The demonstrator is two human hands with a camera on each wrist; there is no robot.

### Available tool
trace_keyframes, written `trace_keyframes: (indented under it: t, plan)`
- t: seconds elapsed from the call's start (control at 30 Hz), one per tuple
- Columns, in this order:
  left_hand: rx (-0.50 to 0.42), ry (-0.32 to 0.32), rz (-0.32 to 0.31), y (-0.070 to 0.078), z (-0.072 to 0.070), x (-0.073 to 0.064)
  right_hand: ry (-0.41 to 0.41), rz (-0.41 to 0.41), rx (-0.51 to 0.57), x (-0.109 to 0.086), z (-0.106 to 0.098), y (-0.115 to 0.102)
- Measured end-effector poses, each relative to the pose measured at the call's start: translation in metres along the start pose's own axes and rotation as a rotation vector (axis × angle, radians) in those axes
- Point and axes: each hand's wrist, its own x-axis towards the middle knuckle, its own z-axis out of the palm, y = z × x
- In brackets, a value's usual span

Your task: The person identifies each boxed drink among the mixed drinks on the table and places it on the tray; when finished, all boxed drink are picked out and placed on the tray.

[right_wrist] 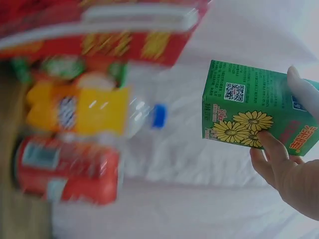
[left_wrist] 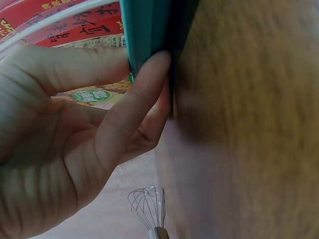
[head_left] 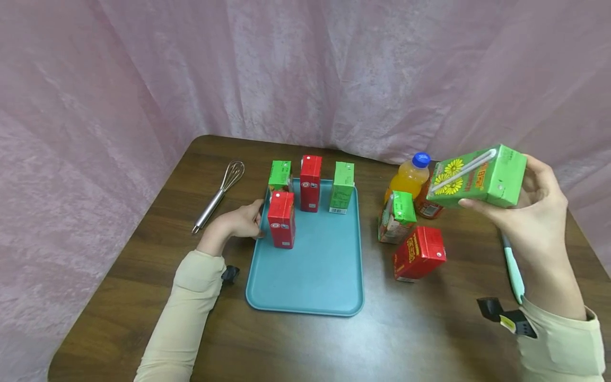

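My left hand (head_left: 242, 219) grips the left edge of the blue tray (head_left: 312, 278), thumb on top and fingers below the rim in the left wrist view. My right hand (head_left: 537, 212) holds a green drink carton (head_left: 507, 178) in the air, tilted, over the table's right side. The carton has yellow flowers on it and a white straw along one face. Standing on the tray are a front red carton (head_left: 281, 223), a back red carton (head_left: 311, 185), a back-left green carton (head_left: 279, 174) and a back-right green carton (head_left: 341, 188).
Right of the tray stand a green carton (head_left: 397, 220), a red carton (head_left: 420, 254), a blue-capped orange drink bottle (head_left: 406, 180) and a partly hidden red can (head_left: 429, 208). A whisk (head_left: 217, 201) lies to the left. A mint-handled utensil (head_left: 513, 273) lies near my right wrist. Pink curtain (head_left: 296, 69) hangs behind.
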Motion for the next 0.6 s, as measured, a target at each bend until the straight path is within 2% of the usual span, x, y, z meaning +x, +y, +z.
trace_keyframes:
  t: [0.2,0.37,0.6]
  plan:
    - [-0.004,-0.002,0.001,0.001,-0.001,-0.002,-0.022,-0.097,0.0,-0.007,0.033,-0.006]
    - [-0.023,-0.004,-0.012,0.0,-0.001,-0.002,-0.079,-0.076,0.005,-0.016,0.062,0.0]
    - [-0.031,-0.003,-0.004,0.001,-0.002,-0.002,-0.232,-0.066,-0.027,-0.022,0.104,0.019]
